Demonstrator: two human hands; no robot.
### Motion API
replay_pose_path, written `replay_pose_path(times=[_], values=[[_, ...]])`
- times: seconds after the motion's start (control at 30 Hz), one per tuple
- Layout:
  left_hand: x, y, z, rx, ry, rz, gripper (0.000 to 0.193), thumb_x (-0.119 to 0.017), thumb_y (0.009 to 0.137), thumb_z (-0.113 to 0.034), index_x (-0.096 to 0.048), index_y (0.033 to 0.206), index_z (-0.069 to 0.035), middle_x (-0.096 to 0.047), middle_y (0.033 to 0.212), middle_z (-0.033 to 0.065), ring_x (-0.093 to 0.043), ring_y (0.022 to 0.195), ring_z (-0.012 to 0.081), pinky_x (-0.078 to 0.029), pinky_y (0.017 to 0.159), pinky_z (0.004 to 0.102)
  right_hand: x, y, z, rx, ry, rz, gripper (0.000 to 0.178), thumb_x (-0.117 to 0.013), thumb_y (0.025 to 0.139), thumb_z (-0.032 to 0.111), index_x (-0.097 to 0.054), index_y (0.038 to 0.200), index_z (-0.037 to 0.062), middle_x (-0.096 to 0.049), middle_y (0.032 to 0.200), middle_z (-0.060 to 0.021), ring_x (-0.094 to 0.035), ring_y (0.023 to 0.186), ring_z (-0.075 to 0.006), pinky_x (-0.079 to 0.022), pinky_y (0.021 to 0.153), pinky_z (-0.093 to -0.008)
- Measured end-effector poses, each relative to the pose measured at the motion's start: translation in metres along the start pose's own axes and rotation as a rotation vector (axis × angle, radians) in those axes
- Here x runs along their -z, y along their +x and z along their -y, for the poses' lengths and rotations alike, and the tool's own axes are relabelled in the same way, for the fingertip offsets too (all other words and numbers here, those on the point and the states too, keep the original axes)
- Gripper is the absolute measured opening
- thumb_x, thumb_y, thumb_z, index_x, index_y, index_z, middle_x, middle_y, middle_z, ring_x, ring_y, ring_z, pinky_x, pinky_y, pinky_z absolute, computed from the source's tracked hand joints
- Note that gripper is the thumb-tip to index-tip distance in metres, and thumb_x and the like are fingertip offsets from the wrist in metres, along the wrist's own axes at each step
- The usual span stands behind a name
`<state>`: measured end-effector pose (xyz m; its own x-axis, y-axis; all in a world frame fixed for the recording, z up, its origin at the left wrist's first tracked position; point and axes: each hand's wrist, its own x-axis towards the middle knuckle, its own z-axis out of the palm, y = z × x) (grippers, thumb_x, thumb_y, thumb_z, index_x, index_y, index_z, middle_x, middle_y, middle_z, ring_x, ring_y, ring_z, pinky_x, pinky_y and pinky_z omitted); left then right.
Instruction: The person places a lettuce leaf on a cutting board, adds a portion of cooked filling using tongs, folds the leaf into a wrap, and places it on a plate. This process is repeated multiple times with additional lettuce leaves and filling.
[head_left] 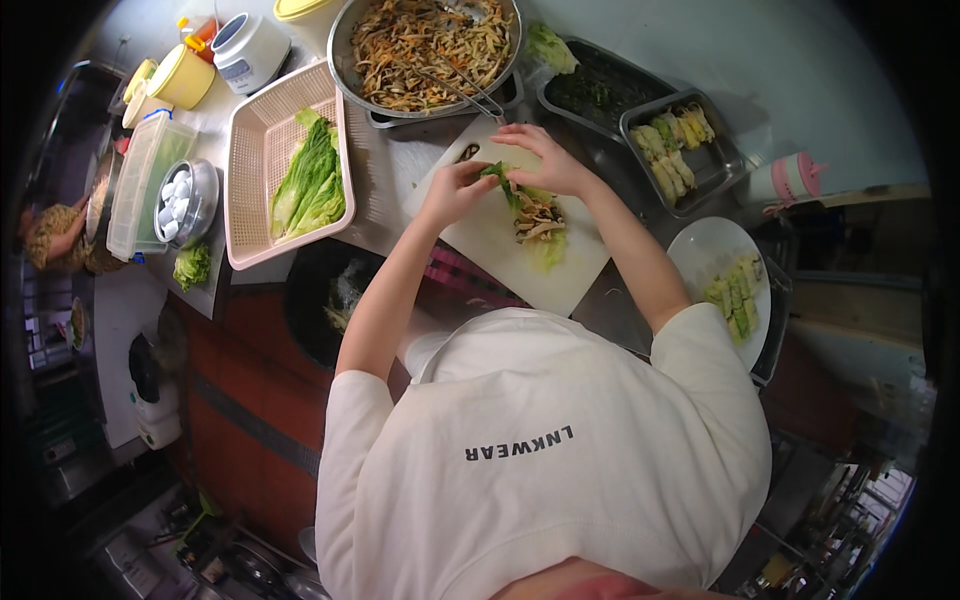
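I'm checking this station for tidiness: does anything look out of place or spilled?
One thing, mildly: a lettuce clump sits near the edge of the counter, outside the pink basket holding similar leaves. No clear spill shows.

Filled leaf (543, 222) on cutting board (478, 238), lettuce (308, 180) in basket (258, 135) at left, bowl (337, 55) behind, plate (695, 247) at right

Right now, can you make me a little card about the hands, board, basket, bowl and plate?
Left hand: fingers at the far end of a lettuce leaf
Right hand: fingers spread, at that same end
Leaf topping: shredded filling
Board: white, under the leaf
Basket: pink, holds loose lettuce
Bowl: metal, holds shredded mix
Plate: white, holds green rolls
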<state>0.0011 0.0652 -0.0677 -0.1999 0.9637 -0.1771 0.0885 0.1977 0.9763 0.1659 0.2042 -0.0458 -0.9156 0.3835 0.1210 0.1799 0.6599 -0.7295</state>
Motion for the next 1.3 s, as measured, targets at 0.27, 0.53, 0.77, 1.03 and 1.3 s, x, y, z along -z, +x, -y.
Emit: replay_pose_path(times=[0.27, 0.53, 0.77, 1.03, 1.3], values=[[-0.022, -0.016, -0.025, 0.264, -0.413, 0.334, 0.038, -0.053, 0.095, -0.020, -0.054, 0.122, 0.006, -0.060, 0.116, 0.0127, -0.060, 0.103, 0.0195, -0.049, 0.092, 0.0357, 0.012, -0.073, 0.038, -0.007, 0.330, -0.070, 0.028, -0.069, 0.081, 0.009, -0.067, 0.109, 0.0059, -0.064, 0.105, -0.0056, -0.060, 0.095, -0.0152, -0.049, 0.080, -0.0283], [-0.015, -0.025, 0.009, -0.207, 0.072, -0.079, 0.035, -0.052, 0.097, -0.025, -0.057, 0.121, 0.001, -0.062, 0.108, 0.0096, -0.058, 0.100, 0.0163, -0.045, 0.087, 0.0292, 0.075, -0.239, 0.012, -0.485, 0.476, -0.623, 0.026, -0.064, 0.087, 0.012, -0.066, 0.112, 0.0042, -0.067, 0.102, -0.0057, -0.062, 0.089, -0.0113, -0.049, 0.080, -0.0254], [-0.023, -0.020, 0.047, -0.398, 0.225, -0.296, 0.031, -0.052, 0.097, -0.024, -0.060, 0.109, 0.003, -0.059, 0.096, 0.0093, -0.056, 0.091, 0.0177, -0.045, 0.080, 0.0309, 0.137, -0.445, 0.001, -0.946, 0.199, -1.256, 0.027, -0.063, 0.088, 0.014, -0.065, 0.113, 0.0046, -0.065, 0.109, -0.0068, -0.060, 0.101, -0.0152, -0.049, 0.085, -0.0296], [-0.024, -0.024, 0.046, -0.426, 0.419, -0.362, 0.028, -0.050, 0.097, -0.021, -0.059, 0.106, 0.004, -0.058, 0.099, 0.0143, -0.056, 0.092, 0.0264, -0.044, 0.082, 0.0346, 0.149, -0.479, -0.083, -1.283, -0.051, -1.006, 0.029, -0.066, 0.085, 0.019, -0.067, 0.113, 0.0133, -0.065, 0.111, -0.0107, -0.060, 0.105, -0.0231, -0.046, 0.091, -0.0330], [-0.028, -0.027, 0.040, -0.473, 0.497, -0.378, 0.021, -0.052, 0.093, -0.014, -0.061, 0.102, 0.003, -0.061, 0.099, 0.0158, -0.056, 0.094, 0.0315, -0.044, 0.085, 0.0380, 0.163, -0.452, -0.079, -1.490, -0.790, -0.509, 0.033, -0.063, 0.079, 0.027, -0.067, 0.112, 0.0297, -0.049, 0.129, -0.0056, -0.045, 0.118, -0.0284, -0.035, 0.099, -0.0510]])
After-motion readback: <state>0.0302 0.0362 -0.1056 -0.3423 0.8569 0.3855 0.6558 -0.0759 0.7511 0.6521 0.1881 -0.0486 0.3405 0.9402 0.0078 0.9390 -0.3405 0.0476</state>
